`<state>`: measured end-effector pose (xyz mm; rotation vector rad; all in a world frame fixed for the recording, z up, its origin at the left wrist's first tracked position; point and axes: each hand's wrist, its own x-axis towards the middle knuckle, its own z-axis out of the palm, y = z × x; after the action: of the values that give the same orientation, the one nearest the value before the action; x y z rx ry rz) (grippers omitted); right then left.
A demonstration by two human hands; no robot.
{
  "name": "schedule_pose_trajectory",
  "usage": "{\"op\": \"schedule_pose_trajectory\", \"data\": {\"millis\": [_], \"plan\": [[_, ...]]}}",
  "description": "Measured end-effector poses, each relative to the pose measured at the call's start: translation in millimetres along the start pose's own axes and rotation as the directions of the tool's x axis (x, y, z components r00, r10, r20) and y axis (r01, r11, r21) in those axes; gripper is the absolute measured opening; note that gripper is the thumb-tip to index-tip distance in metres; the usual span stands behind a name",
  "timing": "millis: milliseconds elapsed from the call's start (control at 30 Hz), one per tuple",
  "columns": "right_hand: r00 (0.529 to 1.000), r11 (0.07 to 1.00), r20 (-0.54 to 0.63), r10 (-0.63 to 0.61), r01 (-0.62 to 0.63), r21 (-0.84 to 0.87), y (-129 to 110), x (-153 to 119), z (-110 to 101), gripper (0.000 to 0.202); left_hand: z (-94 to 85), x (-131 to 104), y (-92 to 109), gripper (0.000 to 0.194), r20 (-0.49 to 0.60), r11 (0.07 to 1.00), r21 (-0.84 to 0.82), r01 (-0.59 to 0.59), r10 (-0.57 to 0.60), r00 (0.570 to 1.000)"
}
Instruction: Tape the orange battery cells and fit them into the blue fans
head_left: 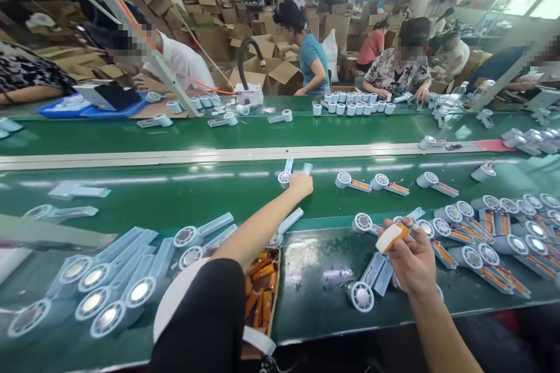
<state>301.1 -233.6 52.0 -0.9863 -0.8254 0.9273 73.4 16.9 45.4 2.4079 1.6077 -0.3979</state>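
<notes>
Head view: the right hand (412,257), fingers nearly closed, pinches an orange-and-white pack (392,237) at near right; the left hand (301,185) is by a fan (284,178) farther off on the green belt (219,192), grip hidden, so I cannot tell. I'd hold the pack by its edges.

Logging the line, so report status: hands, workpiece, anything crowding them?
Left hand over green belt, at pale-blue fan unit, grip unclear. Right hand holding orange-and-white piece. More fan units close around right hand.
</notes>
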Motion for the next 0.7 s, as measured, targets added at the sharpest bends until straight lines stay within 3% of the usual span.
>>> {"op": "schedule_pose_trajectory", "data": {"millis": [100, 267, 333, 400, 467, 700], "plan": [[0.998, 0.996, 0.058, 0.022, -0.017, -0.091, 0, 21, -2, 0.041, 22.5, 3, -4, 0.033, 0.047, 0.990, 0.028, -0.141, 0.139, 0.989], [0.950, 0.953, 0.307, 0.056, 0.041, -0.301, 42, 105, 46, 0.041, 37.3, 11, 0, 0.036, 0.051, 0.972, 0.036, -0.231, 0.229, 0.972], [0.908, 0.884, 0.412, 0.081, 0.125, -0.451, 65, 138, 64, 0.032, 38.3, 13, 2, 0.033, 0.038, 0.969, 0.034, -0.244, 0.243, 0.969], [0.855, 0.745, 0.501, 0.135, 0.246, -0.620, 84, 162, 73, 0.021, 39.6, 13, 4, 0.030, 0.017, 0.965, 0.032, -0.261, 0.261, 0.965], [0.801, 0.609, 0.564, 0.202, 0.348, -0.712, 97, 175, 75, 0.014, 41.0, 13, 5, 0.028, -0.001, 0.964, 0.023, -0.264, 0.264, 0.964], [0.681, 0.348, 0.653, 0.332, 0.555, -0.756, 105, 173, 68, 0.008, 29.3, 12, 4, 0.027, -0.053, 0.979, -0.061, -0.197, 0.193, 0.980]]}}
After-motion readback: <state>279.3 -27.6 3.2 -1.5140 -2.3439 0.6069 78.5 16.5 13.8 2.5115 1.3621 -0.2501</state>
